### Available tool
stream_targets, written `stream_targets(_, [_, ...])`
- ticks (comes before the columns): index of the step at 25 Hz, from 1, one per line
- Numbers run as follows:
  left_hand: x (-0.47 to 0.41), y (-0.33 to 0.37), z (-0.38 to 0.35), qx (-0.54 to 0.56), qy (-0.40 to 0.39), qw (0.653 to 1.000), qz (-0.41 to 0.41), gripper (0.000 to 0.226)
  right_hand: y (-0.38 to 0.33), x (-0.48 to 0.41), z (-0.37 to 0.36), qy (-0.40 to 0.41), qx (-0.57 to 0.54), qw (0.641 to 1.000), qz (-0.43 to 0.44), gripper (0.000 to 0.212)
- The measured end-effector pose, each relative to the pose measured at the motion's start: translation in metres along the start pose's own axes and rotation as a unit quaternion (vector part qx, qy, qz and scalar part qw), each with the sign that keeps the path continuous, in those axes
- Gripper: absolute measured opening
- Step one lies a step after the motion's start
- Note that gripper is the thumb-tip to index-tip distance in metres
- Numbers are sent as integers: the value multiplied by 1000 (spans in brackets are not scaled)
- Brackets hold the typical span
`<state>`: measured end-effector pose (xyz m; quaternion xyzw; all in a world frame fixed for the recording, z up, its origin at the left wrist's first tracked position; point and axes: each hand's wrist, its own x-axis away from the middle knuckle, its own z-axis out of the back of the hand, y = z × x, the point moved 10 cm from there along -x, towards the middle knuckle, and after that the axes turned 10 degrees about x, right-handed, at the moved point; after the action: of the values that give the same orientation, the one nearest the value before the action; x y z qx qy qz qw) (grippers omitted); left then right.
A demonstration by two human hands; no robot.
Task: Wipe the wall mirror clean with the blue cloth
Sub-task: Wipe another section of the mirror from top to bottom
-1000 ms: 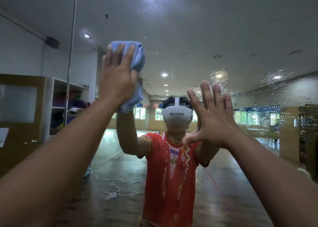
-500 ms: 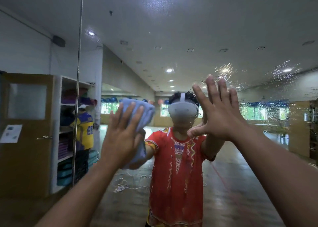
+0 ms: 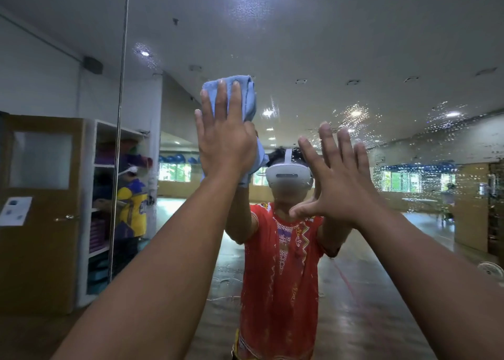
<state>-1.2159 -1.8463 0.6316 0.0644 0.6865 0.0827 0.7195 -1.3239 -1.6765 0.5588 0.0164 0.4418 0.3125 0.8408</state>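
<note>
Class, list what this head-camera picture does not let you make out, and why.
Head view: most of the blue cloth, covered by the left hand.
Head view: whether the right hand touches the mirror; its back faces us.
Head view: print on the door notice, too small.

Wooden door [image 3: 41, 217] left, white shelf unit [image 3: 91, 201] beside it; recessed ceiling lights [image 3: 145, 53]; glossy dark floor [image 3: 381, 321]; far windows [image 3: 174, 172].

Your cloth [image 3: 246, 97] is plain light blue. In the mirror [image 3: 327, 46] you've got a red shirt [image 3: 281, 277] w/ white, yellow & purple zigzag embroidery down the front, plus a white headset [image 3: 289, 177]. Door [image 3: 41, 250] at left: brown wood. Bystander's jersey [image 3: 133, 204]: yellow & purple.
</note>
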Motion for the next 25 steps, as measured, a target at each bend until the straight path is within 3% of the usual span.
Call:
stream_targets(6, [2, -3, 2, -1, -1, 1000, -5, 69, 9, 6, 12, 26, -13, 999, 20, 131])
stream_targets(11, [7, -9, 3, -7, 1, 1000, 4, 69, 44, 17, 24, 40, 15, 999, -11, 136])
stream_targets(17, [11, -13, 4, -2, 14, 1000, 8, 69, 75, 30, -7, -28, -12, 999, -34, 149])
stream_targets(25, [37, -19, 6, -5, 23, 999, 41, 69, 73, 27, -13, -52, -21, 998, -28, 152])
